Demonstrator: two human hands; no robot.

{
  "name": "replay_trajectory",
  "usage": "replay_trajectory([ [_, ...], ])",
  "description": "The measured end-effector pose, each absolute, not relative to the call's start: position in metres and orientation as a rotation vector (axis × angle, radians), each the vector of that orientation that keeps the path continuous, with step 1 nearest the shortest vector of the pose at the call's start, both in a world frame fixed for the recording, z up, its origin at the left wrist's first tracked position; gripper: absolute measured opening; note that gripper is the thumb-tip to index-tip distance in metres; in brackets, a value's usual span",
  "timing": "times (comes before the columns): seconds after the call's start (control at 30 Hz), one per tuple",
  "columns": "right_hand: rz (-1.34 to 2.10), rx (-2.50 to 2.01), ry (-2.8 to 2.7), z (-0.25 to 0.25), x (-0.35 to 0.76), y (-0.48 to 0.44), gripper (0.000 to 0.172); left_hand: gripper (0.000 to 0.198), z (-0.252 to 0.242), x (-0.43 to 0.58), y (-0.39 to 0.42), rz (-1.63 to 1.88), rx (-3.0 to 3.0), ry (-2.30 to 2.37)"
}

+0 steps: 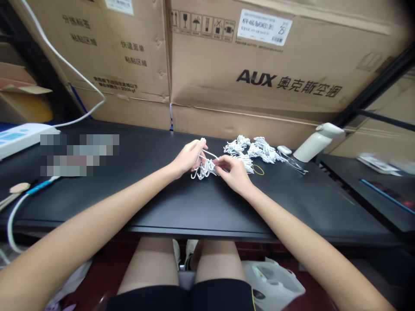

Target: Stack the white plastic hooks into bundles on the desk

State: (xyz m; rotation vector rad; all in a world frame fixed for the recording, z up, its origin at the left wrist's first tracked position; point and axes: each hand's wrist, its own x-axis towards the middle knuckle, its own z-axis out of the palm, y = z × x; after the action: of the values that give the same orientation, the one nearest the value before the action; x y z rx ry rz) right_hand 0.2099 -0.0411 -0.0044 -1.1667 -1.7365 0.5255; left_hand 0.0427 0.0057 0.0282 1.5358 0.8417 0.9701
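Note:
My left hand [189, 159] is closed around thin white wire hooks, whose curled ends stick out below the fingers. My right hand [235, 173] pinches the same bunch of white hooks [205, 169] from the right, and one straight white piece spans between both hands. The bunch is just above the black table [194, 207]. Several more bundles of white hooks [262, 149] lie behind and to the right of my right hand, partly hidden by it. A thin yellow rubber band [258, 169] lies beside them.
A white flask [313, 144] leans at the back right, near a metal tool [295, 165] and a small white oval object [284, 150]. Large cardboard boxes [227, 86] wall off the back. At left are a power strip [26, 137] and a white cable [78, 65].

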Motion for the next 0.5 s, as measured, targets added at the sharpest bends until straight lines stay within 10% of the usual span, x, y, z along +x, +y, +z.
replay_trajectory([
  [0.5,0.384,-1.257,-1.842,-0.0012,0.2118,-0.0425,0.006,0.03,0.0298,0.0407,0.0067,0.89,1.311,0.805],
])
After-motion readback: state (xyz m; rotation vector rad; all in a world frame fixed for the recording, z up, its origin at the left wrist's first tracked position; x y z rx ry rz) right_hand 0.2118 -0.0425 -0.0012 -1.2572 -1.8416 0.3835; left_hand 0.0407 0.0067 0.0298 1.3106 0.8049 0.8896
